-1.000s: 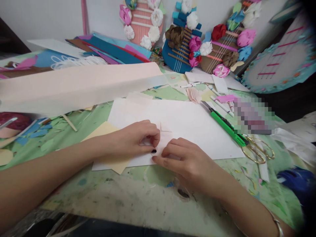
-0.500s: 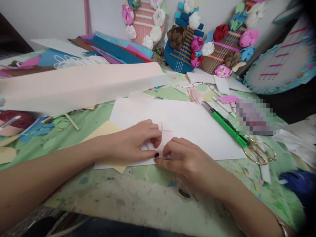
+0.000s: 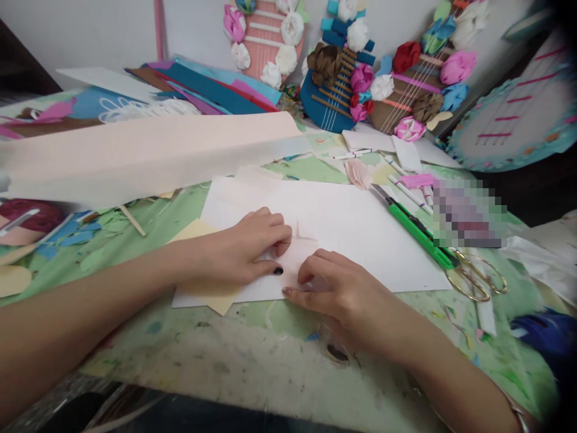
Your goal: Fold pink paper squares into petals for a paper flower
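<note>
A thin, pale pink sheet of tissue paper (image 3: 303,236), with creases, lies on a white board (image 3: 360,228). Resting over its left part is my left hand (image 3: 252,246), fingers curled and the thumb held apart from them. My right hand (image 3: 336,288) is at the lower right of the tissue, its thumb and bent forefinger closed on the near edge. Both hands hide much of the sheet. Under my left wrist a pale yellow paper (image 3: 220,296) sticks out.
A green box cutter (image 3: 417,233) lies on the board's right side, with gold-handled scissors (image 3: 471,279) beside it. Behind are a folded peach sheet (image 3: 157,138), a pink paper stack (image 3: 358,173) and several markers. Decorated paper instruments (image 3: 331,90) lean against the wall.
My left hand has shifted slightly up and left, its thumb moving away from the right thumb. My right hand has stayed nearly in place.
</note>
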{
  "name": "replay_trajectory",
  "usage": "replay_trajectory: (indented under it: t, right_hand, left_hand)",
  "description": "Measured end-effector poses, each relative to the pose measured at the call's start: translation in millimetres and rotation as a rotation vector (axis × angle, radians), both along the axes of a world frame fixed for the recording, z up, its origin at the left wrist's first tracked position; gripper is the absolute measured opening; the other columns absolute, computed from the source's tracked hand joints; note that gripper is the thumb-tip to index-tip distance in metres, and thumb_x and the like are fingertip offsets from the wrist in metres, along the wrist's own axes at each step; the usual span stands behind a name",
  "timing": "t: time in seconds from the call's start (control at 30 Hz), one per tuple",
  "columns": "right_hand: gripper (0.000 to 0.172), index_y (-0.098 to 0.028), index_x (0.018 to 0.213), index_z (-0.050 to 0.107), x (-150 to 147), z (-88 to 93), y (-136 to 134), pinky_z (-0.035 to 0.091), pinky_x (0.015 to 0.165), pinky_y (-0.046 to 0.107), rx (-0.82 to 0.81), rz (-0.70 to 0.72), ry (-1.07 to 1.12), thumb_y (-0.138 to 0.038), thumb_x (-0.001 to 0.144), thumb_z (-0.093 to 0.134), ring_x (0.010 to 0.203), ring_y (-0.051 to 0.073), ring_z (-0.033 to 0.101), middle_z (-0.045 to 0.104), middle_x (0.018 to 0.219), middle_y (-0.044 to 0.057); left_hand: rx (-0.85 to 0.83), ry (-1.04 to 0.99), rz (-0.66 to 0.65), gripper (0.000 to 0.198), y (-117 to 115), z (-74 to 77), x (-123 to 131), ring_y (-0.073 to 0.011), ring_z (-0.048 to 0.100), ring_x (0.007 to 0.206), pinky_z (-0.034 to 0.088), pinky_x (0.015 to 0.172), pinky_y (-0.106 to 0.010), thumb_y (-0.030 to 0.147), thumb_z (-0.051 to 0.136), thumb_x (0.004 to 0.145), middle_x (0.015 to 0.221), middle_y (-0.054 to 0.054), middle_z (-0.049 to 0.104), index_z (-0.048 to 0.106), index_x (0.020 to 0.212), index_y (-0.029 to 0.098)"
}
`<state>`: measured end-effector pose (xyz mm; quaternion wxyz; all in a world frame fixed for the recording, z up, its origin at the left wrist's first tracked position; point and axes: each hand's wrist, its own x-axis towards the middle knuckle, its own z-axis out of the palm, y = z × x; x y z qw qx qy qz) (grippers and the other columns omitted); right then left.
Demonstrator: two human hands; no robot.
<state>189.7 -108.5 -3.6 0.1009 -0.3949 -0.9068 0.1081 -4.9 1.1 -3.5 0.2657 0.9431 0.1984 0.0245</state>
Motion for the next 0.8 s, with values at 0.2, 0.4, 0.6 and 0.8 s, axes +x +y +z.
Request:
replay_trajectory:
  t: [0.2, 0.4, 0.6, 0.8]
  right_hand:
    - [0.020, -0.016, 0.095, 0.067, 0.2, 0.3, -0.6, 0.042, 0.072, 0.032, 0.005, 0.001, -0.009, -0.009, 0.083, 0.052, 0.081, 0.018, 0.048, 0.054, 0.087, 0.009]
    - [0.025, -0.018, 0.101, 0.067, -0.3, -0.3, -0.8, 0.042, 0.071, 0.032, -0.014, -0.013, -0.007, -0.009, 0.085, 0.050, 0.081, 0.018, 0.048, 0.054, 0.089, 0.009]
    - [0.025, -0.016, 0.096, 0.067, 0.4, -1.6, -0.3, 0.044, 0.073, 0.033, -0.009, 0.004, 0.022, -0.006, 0.080, 0.051, 0.082, 0.019, 0.048, 0.055, 0.092, 0.010]
    - [0.023, -0.016, 0.096, 0.067, -0.4, -0.6, 0.1, 0.043, 0.074, 0.032, 0.005, 0.009, 0.027, -0.006, 0.083, 0.051, 0.084, 0.018, 0.049, 0.055, 0.090, 0.009]
  left_hand:
    - [0.016, -0.013, 0.082, 0.012, -0.7, 1.8, 0.7, -0.0240, 0.042, 0.094, 0.037, 0.082, -0.038, 0.018, 0.051, 0.075, 0.095, -0.006, 0.049, 0.047, 0.086, 0.018]
    - [0.081, -0.080, 0.090, 0.060, -10.7, -6.5, 3.9, -0.0349, 0.022, 0.128, 0.023, 0.104, -0.053, 0.031, 0.064, 0.069, 0.134, -0.013, 0.035, 0.041, 0.123, 0.020]
    - [0.056, -0.035, 0.065, 0.066, -3.8, -9.7, 1.3, -0.0332, 0.013, 0.136, 0.017, 0.108, -0.055, 0.026, 0.060, 0.072, 0.142, -0.012, 0.027, 0.032, 0.132, 0.023]
    - [-0.018, -0.058, 0.078, 0.068, 6.8, -7.3, -4.4, -0.0319, 0.023, 0.131, 0.024, 0.107, -0.052, 0.019, 0.056, 0.070, 0.139, -0.009, 0.032, 0.029, 0.133, 0.024]
